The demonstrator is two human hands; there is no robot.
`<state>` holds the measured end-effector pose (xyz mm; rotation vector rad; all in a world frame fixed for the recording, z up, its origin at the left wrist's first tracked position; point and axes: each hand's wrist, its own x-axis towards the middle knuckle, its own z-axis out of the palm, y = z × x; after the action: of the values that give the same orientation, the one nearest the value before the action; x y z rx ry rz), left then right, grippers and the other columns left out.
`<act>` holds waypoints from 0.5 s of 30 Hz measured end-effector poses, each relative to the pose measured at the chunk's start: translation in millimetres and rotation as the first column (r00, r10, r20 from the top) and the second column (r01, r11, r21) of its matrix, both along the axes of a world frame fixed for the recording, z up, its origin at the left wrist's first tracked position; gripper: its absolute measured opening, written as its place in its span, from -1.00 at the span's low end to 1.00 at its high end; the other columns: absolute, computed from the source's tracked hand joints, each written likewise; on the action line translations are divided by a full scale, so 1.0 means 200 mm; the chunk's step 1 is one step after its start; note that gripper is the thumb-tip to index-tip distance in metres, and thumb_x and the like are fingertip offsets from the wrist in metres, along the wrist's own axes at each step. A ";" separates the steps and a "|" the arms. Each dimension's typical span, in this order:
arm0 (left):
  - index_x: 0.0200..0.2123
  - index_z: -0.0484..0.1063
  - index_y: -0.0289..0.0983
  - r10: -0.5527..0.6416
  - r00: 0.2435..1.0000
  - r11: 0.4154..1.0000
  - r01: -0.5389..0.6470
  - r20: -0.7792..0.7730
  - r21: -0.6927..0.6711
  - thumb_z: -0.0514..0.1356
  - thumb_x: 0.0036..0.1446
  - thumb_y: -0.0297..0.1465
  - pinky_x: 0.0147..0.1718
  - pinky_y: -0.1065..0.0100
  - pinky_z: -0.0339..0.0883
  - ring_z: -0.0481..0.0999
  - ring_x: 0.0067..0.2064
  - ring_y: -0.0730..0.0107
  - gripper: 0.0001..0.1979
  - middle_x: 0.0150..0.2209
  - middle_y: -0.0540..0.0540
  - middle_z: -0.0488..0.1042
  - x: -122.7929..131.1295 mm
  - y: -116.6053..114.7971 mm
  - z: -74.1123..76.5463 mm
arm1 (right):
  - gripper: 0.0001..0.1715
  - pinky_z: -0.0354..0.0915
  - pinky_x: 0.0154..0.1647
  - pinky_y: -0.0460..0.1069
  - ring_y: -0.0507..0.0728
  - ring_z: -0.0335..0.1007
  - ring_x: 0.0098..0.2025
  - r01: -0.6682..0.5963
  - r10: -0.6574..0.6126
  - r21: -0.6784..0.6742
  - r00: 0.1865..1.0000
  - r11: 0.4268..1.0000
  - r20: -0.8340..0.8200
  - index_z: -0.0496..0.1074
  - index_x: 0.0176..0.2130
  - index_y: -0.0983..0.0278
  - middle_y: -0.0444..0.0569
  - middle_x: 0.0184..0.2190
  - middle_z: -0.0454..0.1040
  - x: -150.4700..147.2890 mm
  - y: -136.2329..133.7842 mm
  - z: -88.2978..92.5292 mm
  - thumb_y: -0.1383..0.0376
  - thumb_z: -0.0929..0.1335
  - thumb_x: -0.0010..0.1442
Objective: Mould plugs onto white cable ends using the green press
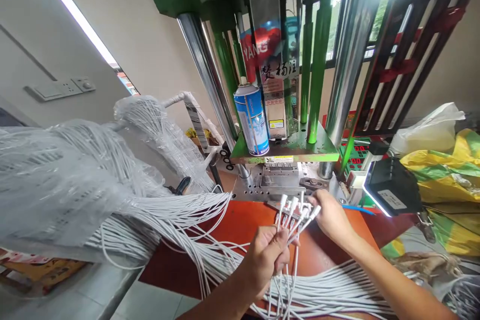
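My left hand (264, 255) is closed around several white cables (293, 262), whose white moulded plugs (294, 205) fan out above my thumb. Just right of them, my right hand (330, 214) has its fingers curled in at the far side of the plugs, beside a small white moulded piece (304, 206); what its fingertips grip is hidden. Behind the plugs, a metal plate (275, 207) partly shows at the front of the press bed. A thick bundle of white cables (330, 287) lies across the red-brown table (243, 215) under both hands.
A green moulding press (315, 85) with steel columns stands ahead. On its platform is a blue spray can (252, 120); the steel mould (281, 176) sits below. Plastic-wrapped cable bundles (75, 175) hang at left. A lit lamp (392, 190) and yellow-green sacks (446, 185) are at right.
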<state>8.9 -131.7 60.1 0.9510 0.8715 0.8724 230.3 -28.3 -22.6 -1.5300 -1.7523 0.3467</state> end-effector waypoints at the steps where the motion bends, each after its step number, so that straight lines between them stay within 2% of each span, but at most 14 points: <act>1: -0.25 0.49 -0.39 -0.004 1.000 0.999 0.005 -0.022 0.033 0.26 0.22 0.06 -0.67 0.46 -0.28 -0.11 -0.68 0.66 -0.46 -0.71 0.18 0.08 -0.02 0.00 0.00 | -0.71 0.23 -0.15 0.10 0.22 0.33 -0.25 -0.030 0.030 -0.020 1.000 0.999 -0.007 0.33 -0.36 0.19 0.02 -0.34 0.40 0.01 -0.01 0.00 0.12 0.22 0.35; 5: -0.26 0.50 -0.40 -0.055 0.992 0.989 0.070 -0.117 0.128 0.20 0.31 0.03 -0.62 0.46 -0.19 -0.03 -0.65 0.64 -0.48 -0.69 0.16 0.09 -0.09 0.00 0.00 | -0.61 0.24 -0.08 0.15 0.26 0.32 -0.20 -0.122 0.113 -0.094 0.989 0.988 -0.097 0.36 -0.45 0.22 0.06 -0.37 0.41 0.03 -0.04 0.02 0.05 0.29 0.30; 8: -0.26 0.49 -0.39 -0.122 0.977 0.978 0.148 -0.177 0.146 0.18 0.33 0.02 -0.59 0.45 -0.15 0.02 -0.62 0.63 -0.48 -0.65 0.14 0.12 -0.10 0.00 0.02 | -0.39 0.33 -0.12 0.13 0.22 0.39 -0.23 -0.250 0.212 -0.146 0.949 0.957 -0.236 0.42 -0.39 0.24 0.06 -0.36 0.46 0.02 -0.09 0.12 -0.09 0.14 0.42; 10: -0.27 0.48 -0.39 -0.155 0.967 0.970 0.188 -0.200 0.156 0.18 0.32 0.04 -0.59 0.44 -0.15 0.03 -0.62 0.63 -0.47 -0.64 0.14 0.11 -0.08 0.01 0.04 | -0.28 0.39 -0.21 0.08 0.17 0.46 -0.29 -0.428 0.339 -0.181 0.860 0.885 -0.381 0.48 -0.24 0.26 0.05 -0.33 0.53 -0.01 -0.14 0.20 -0.10 0.02 0.47; 12: -0.27 0.47 -0.38 -0.215 0.946 0.957 0.254 -0.244 0.140 0.18 0.31 0.06 -0.58 0.43 -0.15 0.00 -0.61 0.62 -0.46 -0.65 0.16 0.07 -0.06 0.01 0.07 | -0.33 0.40 -0.33 0.03 0.14 0.50 -0.36 -0.585 0.421 -0.177 0.732 0.792 -0.536 0.49 -0.12 0.27 0.05 -0.31 0.57 -0.04 -0.18 0.26 -0.13 0.07 0.46; 13: -0.27 0.47 -0.37 -0.249 0.924 0.947 0.296 -0.290 0.129 0.17 0.30 0.07 -0.58 0.43 -0.15 -0.01 -0.60 0.62 -0.46 -0.64 0.16 0.06 -0.05 0.00 0.08 | -0.37 0.40 -0.37 0.02 0.13 0.50 -0.39 -0.614 0.420 -0.165 0.686 0.772 -0.594 0.47 -0.10 0.27 0.04 -0.33 0.57 -0.03 -0.20 0.28 -0.14 0.14 0.43; 14: -0.30 0.46 -0.36 -0.270 0.896 0.935 0.331 -0.352 0.127 0.18 0.30 0.07 -0.57 0.42 -0.15 -0.02 -0.59 0.61 -0.46 -0.63 0.16 0.05 -0.06 -0.01 0.09 | -0.41 0.40 -0.38 0.01 0.12 0.49 -0.41 -0.605 0.392 -0.155 0.669 0.781 -0.631 0.46 -0.10 0.27 0.03 -0.34 0.57 -0.01 -0.21 0.29 -0.15 0.21 0.39; 15: -0.34 0.46 -0.34 -0.256 0.868 0.926 0.346 -0.426 0.148 0.20 0.28 0.06 -0.56 0.42 -0.13 -0.01 -0.57 0.60 -0.47 -0.62 0.14 0.06 -0.08 -0.02 0.10 | -0.43 0.40 -0.36 0.02 0.12 0.49 -0.40 -0.556 0.344 -0.156 0.685 0.816 -0.642 0.45 -0.12 0.27 0.03 -0.35 0.56 0.04 -0.22 0.28 -0.15 0.25 0.35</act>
<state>-7.2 -135.4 80.9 1.4555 0.9473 0.5111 238.6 -72.7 34.2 -0.9869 -1.5720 1.3078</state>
